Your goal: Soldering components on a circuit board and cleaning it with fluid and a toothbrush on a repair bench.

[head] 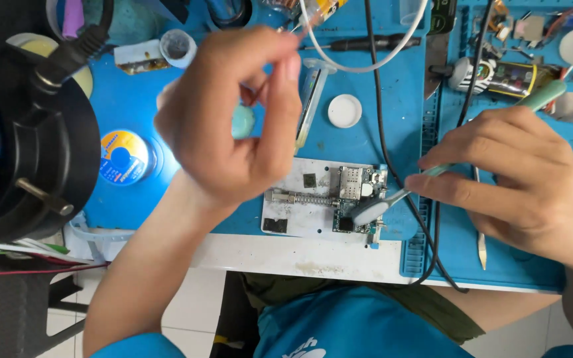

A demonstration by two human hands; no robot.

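My right hand [518, 179] grips a brush with a pale green handle [544, 96]. Its bristle head [369, 211] rests on a small circuit board [358, 185] clamped in a white holder plate [298, 199] near the table's front edge. My left hand [233, 119] is raised above the blue mat, left of the board, with thumb and forefinger pinched together. Something thin and blurred shows at its fingertips; I cannot make out whether the hand holds it. A teal round object [243, 122] peeks out from behind the palm.
A black microscope body [28, 132] fills the left side. On the blue mat [399, 132] lie a solder spool [122, 157], a syringe [313, 99], a white cap [345, 111], a screwdriver [366, 43] and a thin metal tool [480, 232]. Black cables [379, 99] cross the mat.
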